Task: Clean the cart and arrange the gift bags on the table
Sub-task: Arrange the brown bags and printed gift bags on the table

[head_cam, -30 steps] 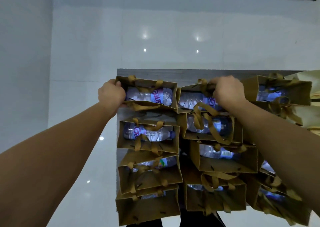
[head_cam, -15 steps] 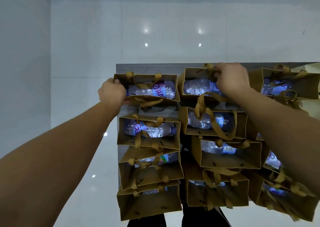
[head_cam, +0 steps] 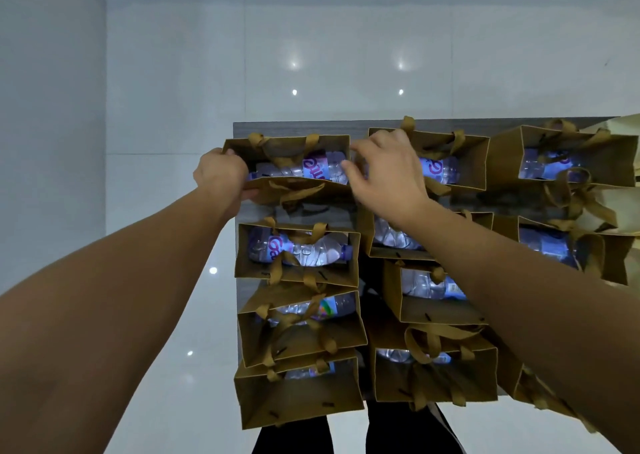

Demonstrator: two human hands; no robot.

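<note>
Several brown paper gift bags with ribbon handles stand in rows on a grey table [head_cam: 298,126], each with a water bottle inside. My left hand [head_cam: 218,176] grips the left end of the far-left bag [head_cam: 294,192]. My right hand [head_cam: 388,173] reaches across to the right end of that same bag, its fingers spread at the bag's edge and the bottle [head_cam: 311,171]. Behind that hand stands the far-middle bag [head_cam: 464,162], partly hidden.
More bags fill the table: a second-row left bag [head_cam: 298,273], a near-left bag [head_cam: 298,398] overhanging the front edge, and far-right bags [head_cam: 571,155]. White glossy floor tiles [head_cam: 156,107] lie left and beyond. My legs [head_cam: 346,433] show below the table.
My right hand has left the far-middle bag's handle and moved left to the right end of the far-left bag. My left hand has kept its grip on that bag.
</note>
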